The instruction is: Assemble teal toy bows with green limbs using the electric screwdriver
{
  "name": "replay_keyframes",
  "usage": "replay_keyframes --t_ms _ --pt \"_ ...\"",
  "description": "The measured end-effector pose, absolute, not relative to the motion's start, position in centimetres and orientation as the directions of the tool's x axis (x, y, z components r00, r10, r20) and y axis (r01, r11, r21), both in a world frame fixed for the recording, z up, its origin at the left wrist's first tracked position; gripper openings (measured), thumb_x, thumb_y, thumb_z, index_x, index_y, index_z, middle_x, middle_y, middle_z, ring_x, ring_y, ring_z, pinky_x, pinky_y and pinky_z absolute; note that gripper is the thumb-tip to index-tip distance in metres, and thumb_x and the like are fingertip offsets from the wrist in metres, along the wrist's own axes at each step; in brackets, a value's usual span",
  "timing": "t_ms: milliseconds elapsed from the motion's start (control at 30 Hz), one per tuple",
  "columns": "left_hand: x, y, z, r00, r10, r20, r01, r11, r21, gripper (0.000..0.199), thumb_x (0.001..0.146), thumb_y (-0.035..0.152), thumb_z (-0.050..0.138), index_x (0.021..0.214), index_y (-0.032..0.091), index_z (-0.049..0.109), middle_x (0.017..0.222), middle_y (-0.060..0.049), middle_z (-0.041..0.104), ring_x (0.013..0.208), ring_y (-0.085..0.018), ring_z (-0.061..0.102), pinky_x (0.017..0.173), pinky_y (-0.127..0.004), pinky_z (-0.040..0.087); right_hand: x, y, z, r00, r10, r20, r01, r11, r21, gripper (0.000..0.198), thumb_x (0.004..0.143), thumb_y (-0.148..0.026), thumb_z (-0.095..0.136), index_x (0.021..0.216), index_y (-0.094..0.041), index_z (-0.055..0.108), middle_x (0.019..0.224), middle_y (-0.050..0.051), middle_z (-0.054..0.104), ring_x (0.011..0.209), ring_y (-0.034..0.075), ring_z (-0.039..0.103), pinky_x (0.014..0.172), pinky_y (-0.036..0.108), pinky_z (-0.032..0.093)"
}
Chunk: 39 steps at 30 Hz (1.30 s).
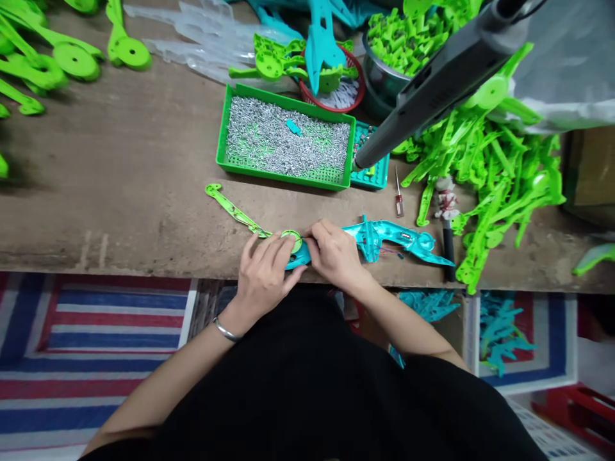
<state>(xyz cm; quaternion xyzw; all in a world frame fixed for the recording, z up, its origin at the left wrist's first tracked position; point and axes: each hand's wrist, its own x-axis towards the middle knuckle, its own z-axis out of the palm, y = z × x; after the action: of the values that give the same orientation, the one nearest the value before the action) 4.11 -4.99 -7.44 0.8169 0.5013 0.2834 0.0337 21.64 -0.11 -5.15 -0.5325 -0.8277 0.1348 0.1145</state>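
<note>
Near the table's front edge lies a turquoise plastic shell, its hollow inside facing up, with thin coloured wires at its middle. A lime-green plastic arm meets its left end at a round disc, and a dark wire or cord runs along the arm. My left hand is closed over the arm and the shell's left end, fingers together beside the disc. My right hand pinches a thin dark wire at the disc's right edge. Its fingertips hide the exact grip.
Behind my hands stands a green tray of small metal screws, beside a turquoise basket. A screwdriver, a hammer and piled green parts lie right. A grey pole slants across above the table.
</note>
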Motion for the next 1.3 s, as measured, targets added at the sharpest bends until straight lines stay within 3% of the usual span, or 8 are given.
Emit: replay_keyframes --t_ms 167,400,667,867,1133,1300 --pt "5.2 -5.1 -6.7 0.342 0.889 0.305 0.875 -0.419 0.243 0.043 0.090 0.033 0.058 0.132 0.022 0.061 0.122 -0.015 0.066 0.116 -0.032 0.058 0.107 -0.055 0.035 22.8 -0.3 -5.2 -0.503 0.862 0.059 0.776 0.481 -0.407 0.015 0.097 -0.019 0.040 0.100 -0.017 0.055 0.087 0.009 0.068 0.079 0.019 0.062 0.068 0.030 0.044" --pt "6.0 -5.1 -5.7 0.356 0.917 0.180 0.909 -0.385 0.160 0.045 0.092 0.031 0.053 0.136 0.028 0.058 0.116 -0.015 0.062 0.109 -0.034 0.054 0.102 -0.059 0.037 24.5 -0.3 -5.3 -0.516 0.844 0.145 0.620 0.485 -0.617 0.009 0.095 -0.017 0.045 0.104 -0.019 0.049 0.098 0.009 0.067 0.084 0.017 0.063 0.071 0.029 0.050" --pt "6.1 -5.2 -5.3 0.364 0.925 0.109 0.915 -0.377 0.142 0.053 0.092 0.028 0.052 0.145 0.030 0.049 0.121 -0.016 0.059 0.114 -0.035 0.052 0.102 -0.060 0.037 25.5 1.1 -5.2 -0.572 0.805 0.158 0.638 0.558 -0.531 0.018 0.097 -0.017 0.042 0.095 -0.016 0.060 0.090 0.010 0.065 0.087 0.021 0.061 0.079 0.034 0.050" --pt "6.2 -5.2 -5.1 0.398 0.911 0.110 0.911 -0.407 0.071 0.051 0.094 0.027 0.048 0.145 0.028 0.049 0.122 -0.018 0.059 0.116 -0.037 0.052 0.099 -0.061 0.039 26.0 1.9 -5.7 -0.607 0.786 0.116 0.647 0.574 -0.502 0.024 0.097 -0.015 0.040 0.095 -0.015 0.063 0.089 0.009 0.059 0.083 0.019 0.056 0.073 0.031 0.046" --pt "6.4 -5.1 -4.8 0.392 0.917 0.073 0.910 -0.398 0.114 0.052 0.093 0.026 0.050 0.145 0.028 0.049 0.122 -0.019 0.060 0.118 -0.038 0.052 0.101 -0.064 0.037 25.8 2.5 -4.7 -0.669 0.743 0.000 0.660 0.594 -0.459 0.026 0.096 -0.012 0.040 0.091 -0.014 0.065 0.087 0.007 0.052 0.076 0.017 0.048 0.069 0.030 0.041" --pt "6.3 -5.1 -5.0 0.399 0.912 0.095 0.908 -0.408 0.097 0.052 0.093 0.027 0.051 0.145 0.028 0.050 0.121 -0.017 0.061 0.115 -0.036 0.054 0.102 -0.066 0.037 26.9 2.3 -4.3 -0.649 0.761 0.005 0.660 0.566 -0.495 0.029 0.092 -0.007 0.042 0.099 -0.016 0.068 0.093 0.007 0.055 0.082 0.017 0.054 0.073 0.030 0.044"
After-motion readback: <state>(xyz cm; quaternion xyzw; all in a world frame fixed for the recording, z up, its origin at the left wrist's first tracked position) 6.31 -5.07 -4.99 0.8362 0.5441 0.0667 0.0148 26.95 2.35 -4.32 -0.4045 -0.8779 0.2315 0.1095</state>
